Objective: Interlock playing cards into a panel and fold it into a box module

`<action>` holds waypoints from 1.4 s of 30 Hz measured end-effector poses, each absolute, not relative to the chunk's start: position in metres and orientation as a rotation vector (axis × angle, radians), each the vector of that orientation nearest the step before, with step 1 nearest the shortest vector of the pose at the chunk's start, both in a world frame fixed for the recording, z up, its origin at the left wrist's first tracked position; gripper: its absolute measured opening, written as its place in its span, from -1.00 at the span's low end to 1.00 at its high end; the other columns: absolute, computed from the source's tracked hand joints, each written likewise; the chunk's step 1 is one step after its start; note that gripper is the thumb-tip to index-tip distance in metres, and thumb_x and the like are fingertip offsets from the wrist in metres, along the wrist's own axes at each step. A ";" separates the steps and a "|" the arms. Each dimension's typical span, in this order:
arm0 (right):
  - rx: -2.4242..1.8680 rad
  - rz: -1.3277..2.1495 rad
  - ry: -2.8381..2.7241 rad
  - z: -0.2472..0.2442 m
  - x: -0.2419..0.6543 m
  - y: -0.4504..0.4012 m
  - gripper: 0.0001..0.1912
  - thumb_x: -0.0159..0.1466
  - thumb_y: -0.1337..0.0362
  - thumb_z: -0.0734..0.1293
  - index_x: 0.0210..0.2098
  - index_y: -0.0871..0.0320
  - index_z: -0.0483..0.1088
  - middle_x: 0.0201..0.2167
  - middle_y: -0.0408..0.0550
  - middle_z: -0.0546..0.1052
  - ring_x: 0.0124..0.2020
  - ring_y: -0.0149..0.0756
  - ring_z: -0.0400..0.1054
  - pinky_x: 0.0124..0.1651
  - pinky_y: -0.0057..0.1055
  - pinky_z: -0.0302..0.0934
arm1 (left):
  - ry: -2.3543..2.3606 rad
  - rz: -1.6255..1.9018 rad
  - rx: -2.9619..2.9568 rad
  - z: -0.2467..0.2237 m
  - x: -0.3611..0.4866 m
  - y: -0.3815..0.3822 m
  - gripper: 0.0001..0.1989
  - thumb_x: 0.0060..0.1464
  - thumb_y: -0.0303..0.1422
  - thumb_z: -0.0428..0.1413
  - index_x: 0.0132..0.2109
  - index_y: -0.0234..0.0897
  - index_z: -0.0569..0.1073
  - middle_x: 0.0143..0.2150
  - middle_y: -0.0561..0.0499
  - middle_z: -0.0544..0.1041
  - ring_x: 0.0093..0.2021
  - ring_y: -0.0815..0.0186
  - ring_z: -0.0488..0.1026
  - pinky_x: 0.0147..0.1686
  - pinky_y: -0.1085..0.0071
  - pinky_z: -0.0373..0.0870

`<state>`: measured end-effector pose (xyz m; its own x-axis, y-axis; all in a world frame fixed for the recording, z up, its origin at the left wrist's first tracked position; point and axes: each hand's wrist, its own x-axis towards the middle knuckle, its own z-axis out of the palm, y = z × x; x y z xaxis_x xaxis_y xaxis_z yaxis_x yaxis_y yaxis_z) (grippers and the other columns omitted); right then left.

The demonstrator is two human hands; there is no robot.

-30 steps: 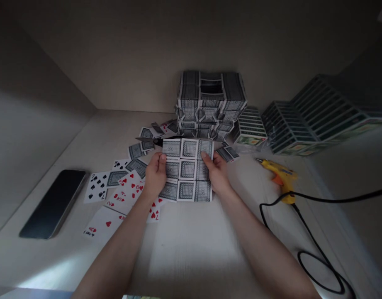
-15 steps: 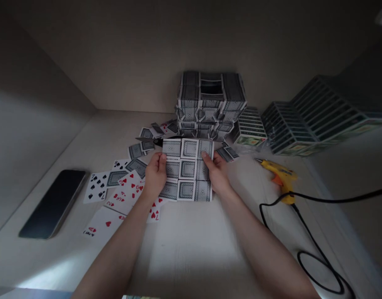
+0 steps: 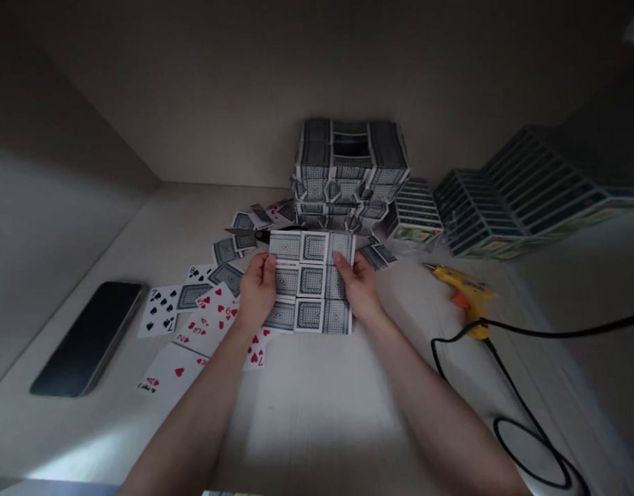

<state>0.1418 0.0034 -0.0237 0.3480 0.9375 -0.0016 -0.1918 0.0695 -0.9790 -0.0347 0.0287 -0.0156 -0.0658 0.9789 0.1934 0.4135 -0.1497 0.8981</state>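
Between my hands is a panel of joined playing cards (image 3: 311, 281), patterned backs facing up in a three-by-three grid. My left hand (image 3: 259, 286) grips its left edge, thumb on top. On the opposite edge, my right hand (image 3: 361, 282) is closed with the thumb pressed on the card face; the fingers beneath are hidden. Just behind the panel stands a box-like structure made of playing cards (image 3: 350, 169), with a rectangular opening in its top. Scissors (image 3: 244, 233) lie partly covered at the panel's upper left corner.
Loose playing cards (image 3: 208, 320) spread across the table at left, beside a black phone (image 3: 89, 337). At right lies a yellow glue gun (image 3: 466, 293) with a looping black cord (image 3: 523, 396). Stacked card packs (image 3: 414, 210) and larger stacks (image 3: 533, 186) stand against the back right wall.
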 end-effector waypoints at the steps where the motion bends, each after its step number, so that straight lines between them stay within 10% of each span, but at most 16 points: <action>1: -1.186 1.013 -0.831 -0.023 0.142 0.003 -0.68 0.11 0.03 0.33 -0.27 0.13 0.41 -0.27 -0.07 0.56 -0.26 -0.25 0.40 -0.14 -0.27 0.27 | 1.508 1.198 1.600 -0.016 -0.035 0.029 -0.73 0.17 -0.21 -0.10 -0.25 -0.30 0.38 -0.38 0.02 0.42 -0.34 0.31 0.34 -0.30 0.41 0.24; 42: -1.207 1.013 -0.977 -0.020 0.141 0.000 -0.69 0.14 0.06 0.30 -0.21 0.12 0.41 -0.21 -0.07 0.53 -0.17 -0.24 0.38 -0.05 -0.26 0.22 | 1.441 1.185 1.558 -0.022 -0.038 0.029 -0.70 0.13 -0.11 -0.04 -0.20 -0.27 0.35 -0.36 0.02 0.44 -0.33 0.30 0.36 -0.30 0.39 0.27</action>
